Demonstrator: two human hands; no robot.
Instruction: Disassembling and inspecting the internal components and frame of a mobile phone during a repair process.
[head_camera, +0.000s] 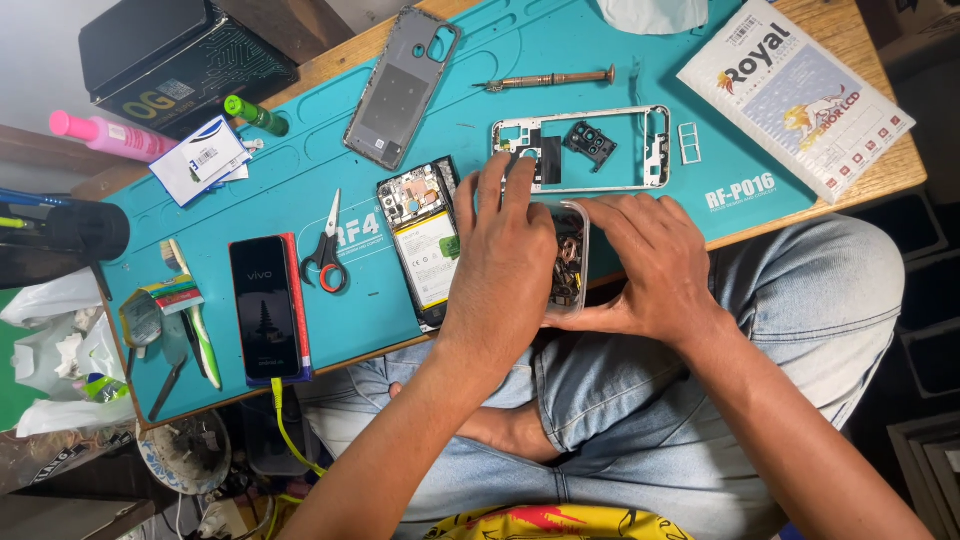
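The left hand (500, 255) lies palm down over the near end of a small clear box (570, 262), fingers spread and reaching toward the metal frame (655, 150). The right hand (640, 265) grips the box from its 3 o'clock side, thumb along the near edge, fingers wrapped over the wall. Both hands are thus closed on the box; the hold appears meant to steady it at the counter (860, 190) edge while the left fingers work at its open top, though what those fingertips pinch cannot be told.

The box sits at the front edge of the teal mat (300, 180), partly over the person's lap. It is transparent, with rounded corners, and packed with small dark and coppery parts; individual pieces are too small to identify.

Just beside the box at 9 o'clock lies the opened phone (425, 240), board and battery exposed, face down. The frame lies at 12 o'clock, a camera bezel (596, 141) inside it. A screwdriver (545, 79) and back cover (400, 85) lie farther up the mat. Scissors (325, 255) and a second phone (267, 305), lit and cabled, rest well apart at 9 o'clock, within reach yet clear of the work.
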